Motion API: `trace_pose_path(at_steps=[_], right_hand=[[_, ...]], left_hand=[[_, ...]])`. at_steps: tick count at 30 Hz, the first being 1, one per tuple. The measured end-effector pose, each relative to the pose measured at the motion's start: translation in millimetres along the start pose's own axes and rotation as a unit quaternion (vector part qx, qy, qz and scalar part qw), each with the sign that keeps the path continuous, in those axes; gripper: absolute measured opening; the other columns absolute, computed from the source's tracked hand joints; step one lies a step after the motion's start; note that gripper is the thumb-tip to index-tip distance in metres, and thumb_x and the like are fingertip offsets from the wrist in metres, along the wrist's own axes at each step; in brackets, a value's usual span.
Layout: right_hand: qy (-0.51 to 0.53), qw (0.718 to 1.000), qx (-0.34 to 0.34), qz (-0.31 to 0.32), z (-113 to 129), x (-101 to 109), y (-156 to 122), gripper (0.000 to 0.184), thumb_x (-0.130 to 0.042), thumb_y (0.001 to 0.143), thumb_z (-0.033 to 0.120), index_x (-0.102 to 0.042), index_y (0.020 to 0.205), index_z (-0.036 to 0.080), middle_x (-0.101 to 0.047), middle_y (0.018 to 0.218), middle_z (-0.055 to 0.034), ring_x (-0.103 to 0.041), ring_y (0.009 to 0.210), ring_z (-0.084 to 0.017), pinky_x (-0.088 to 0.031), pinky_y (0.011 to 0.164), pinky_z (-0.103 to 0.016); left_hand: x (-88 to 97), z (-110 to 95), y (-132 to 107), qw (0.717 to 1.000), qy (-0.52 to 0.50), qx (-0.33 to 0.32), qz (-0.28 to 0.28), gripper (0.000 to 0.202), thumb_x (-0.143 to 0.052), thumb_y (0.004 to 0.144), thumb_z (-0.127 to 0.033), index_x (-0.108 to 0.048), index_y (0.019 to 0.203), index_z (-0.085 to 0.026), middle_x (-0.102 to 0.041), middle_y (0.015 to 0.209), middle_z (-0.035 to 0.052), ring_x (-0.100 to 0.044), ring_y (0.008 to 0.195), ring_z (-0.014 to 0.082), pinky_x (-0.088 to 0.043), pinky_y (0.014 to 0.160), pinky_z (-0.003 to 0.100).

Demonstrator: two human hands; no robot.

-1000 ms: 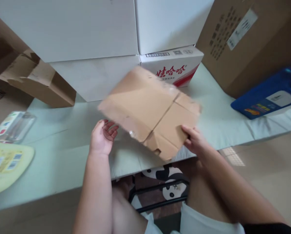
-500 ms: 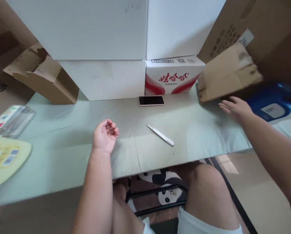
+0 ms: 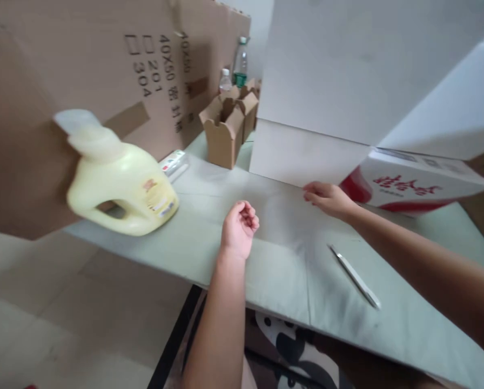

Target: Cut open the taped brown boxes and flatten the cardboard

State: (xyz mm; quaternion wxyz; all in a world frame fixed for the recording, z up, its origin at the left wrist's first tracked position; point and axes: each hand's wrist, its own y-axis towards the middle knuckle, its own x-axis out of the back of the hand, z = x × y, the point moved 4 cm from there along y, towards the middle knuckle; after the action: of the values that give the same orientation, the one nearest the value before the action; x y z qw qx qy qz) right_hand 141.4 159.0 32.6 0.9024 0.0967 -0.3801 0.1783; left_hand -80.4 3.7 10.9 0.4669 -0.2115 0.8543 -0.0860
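My left hand (image 3: 240,229) hovers above the table's cloth, palm up, its fingers loosely curled in with nothing in them. In front of the white boxes, my right hand (image 3: 327,199) reaches leftward over the cloth; its fingers are slightly bent and a little blurred, and I see nothing held. The phone is out of sight, perhaps behind this hand. On the table below my right forearm lies a slim scalpel-like knife (image 3: 354,276), pale handle toward me. Nearest my left hand on its left is a pale yellow jug (image 3: 122,183) with a handle.
Brown cardboard carriers (image 3: 224,138) stand at the back left, beside a clear plastic pack (image 3: 174,165). Two bottles (image 3: 240,62) show behind them. White boxes (image 3: 310,146) and a red-and-white carton (image 3: 412,181) line the back. A big cardboard box (image 3: 88,65) walls the left side.
The view has swung left, bringing the whole yellow jug into sight. My right hand has left the cardboard carrier and blue bottle at the right and moved to the table's middle.
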Motion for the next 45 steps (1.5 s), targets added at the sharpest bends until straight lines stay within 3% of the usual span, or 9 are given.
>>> trace_pose_path(at_steps=[5, 13, 18, 23, 26, 29, 35, 39, 45], right_hand=[[-0.046, 0.976, 0.215, 0.016, 116.0, -95.2, 100.5, 0.032, -0.065, 0.076, 0.019, -0.073, 0.107, 0.023, -0.066, 0.126, -0.0121, -0.071, 0.084, -0.02, -0.057, 0.092, -0.044], [-0.061, 0.982, 0.175, -0.015, 189.3, -147.8, 203.8, 0.036, -0.067, 0.072, 0.012, -0.072, 0.107, 0.015, -0.063, 0.13, -0.0148, -0.06, 0.124, -0.035, -0.044, 0.112, -0.058], [-0.03, 0.97, 0.236, -0.054, 177.3, -126.0, 110.3, 0.025, -0.059, 0.079, 0.017, -0.073, 0.1, 0.02, -0.07, 0.115, -0.0101, -0.068, 0.106, -0.028, -0.054, 0.099, -0.049], [0.154, 0.947, 0.212, -0.185, 97.4, -57.7, -45.6, 0.021, -0.072, 0.08, 0.033, -0.058, 0.094, 0.03, -0.065, 0.093, -0.0013, -0.066, 0.071, -0.018, -0.055, 0.061, -0.033], [0.157, 0.909, 0.244, -0.299, 46.8, -9.6, -128.0, 0.048, -0.089, 0.063, 0.041, -0.053, 0.094, 0.032, -0.06, 0.076, 0.0046, -0.061, 0.063, -0.017, -0.048, 0.052, -0.029], [0.065, 0.924, 0.273, -0.26, 18.2, 13.1, -182.3, 0.019, -0.072, 0.085, 0.041, -0.062, 0.078, 0.025, -0.061, 0.071, -0.0009, -0.059, 0.06, -0.018, -0.046, 0.052, -0.031], [0.126, 0.932, 0.173, -0.293, -8.6, 20.0, -217.3, 0.007, -0.062, 0.092, 0.031, -0.062, 0.096, 0.027, -0.075, 0.113, -0.0085, -0.067, 0.066, -0.017, -0.047, 0.052, -0.03], [0.154, 0.925, 0.081, -0.338, -30.1, 22.2, -207.9, 0.04, -0.068, 0.087, 0.024, -0.05, 0.121, 0.034, -0.056, 0.146, -0.0073, -0.048, 0.051, -0.006, -0.042, 0.045, -0.026], [0.124, 0.937, 0.068, -0.318, -50.3, 32.9, -208.8, 0.039, -0.061, 0.09, 0.034, -0.056, 0.129, 0.03, -0.058, 0.133, -0.0102, -0.062, 0.113, -0.027, -0.052, 0.095, -0.047]], left_hand=[[20.7, -24.8, -0.7, 0.999, -0.037, -0.014, -0.005, 0.014, -0.062, 0.074, -0.029, -0.054, 0.071, -0.018, -0.048, 0.059, -0.004, -0.045, 0.046, 0.0065, -0.034, 0.048, 0.019], [27.4, -36.6, -0.6, 0.999, -0.044, -0.016, -0.004, 0.014, -0.059, 0.071, -0.031, -0.054, 0.067, -0.019, -0.049, 0.056, -0.0025, -0.043, 0.046, 0.008, -0.032, 0.051, 0.024], [37.9, -35.6, 0.5, 0.989, -0.009, -0.125, -0.082, 0.016, -0.061, 0.072, -0.029, -0.049, 0.069, -0.021, -0.046, 0.061, -0.0037, -0.046, 0.053, 0.0091, -0.035, 0.056, 0.025], [57.1, -45.6, -6.9, 0.915, 0.057, -0.311, -0.25, 0.009, -0.053, 0.082, -0.024, -0.049, 0.075, -0.022, -0.051, 0.074, -0.0015, -0.055, 0.076, 0.0123, -0.041, 0.076, 0.026], [49.1, -42.9, -7.6, 0.901, 0.113, -0.36, -0.214, 0.007, -0.055, 0.084, -0.029, -0.055, 0.082, -0.023, -0.058, 0.086, 0.001, -0.058, 0.092, 0.0161, -0.042, 0.084, 0.028], [24.7, -23.2, -4.1, 0.922, 0.147, -0.348, -0.079, 0.024, -0.053, 0.087, -0.044, -0.061, 0.089, -0.022, -0.064, 0.095, 0.0048, -0.061, 0.098, 0.0205, -0.045, 0.086, 0.033], [-22.1, 29.7, -1.6, 0.925, 0.184, -0.321, 0.089, 0.05, -0.044, 0.09, -0.062, -0.071, 0.087, -0.02, -0.072, 0.092, 0.0078, -0.067, 0.092, 0.0234, -0.052, 0.085, 0.037], [-41.0, 52.5, 2.0, 0.86, 0.298, -0.38, 0.167, 0.038, -0.057, 0.092, -0.054, -0.073, 0.085, -0.021, -0.073, 0.087, 0.0057, -0.069, 0.091, 0.0208, -0.052, 0.093, 0.036], [-48.0, 65.1, 5.9, 0.788, 0.419, -0.43, 0.138, 0.031, -0.073, 0.086, -0.038, -0.07, 0.114, -0.024, -0.071, 0.107, 0.0046, -0.067, 0.098, 0.0177, -0.052, 0.095, 0.034]])
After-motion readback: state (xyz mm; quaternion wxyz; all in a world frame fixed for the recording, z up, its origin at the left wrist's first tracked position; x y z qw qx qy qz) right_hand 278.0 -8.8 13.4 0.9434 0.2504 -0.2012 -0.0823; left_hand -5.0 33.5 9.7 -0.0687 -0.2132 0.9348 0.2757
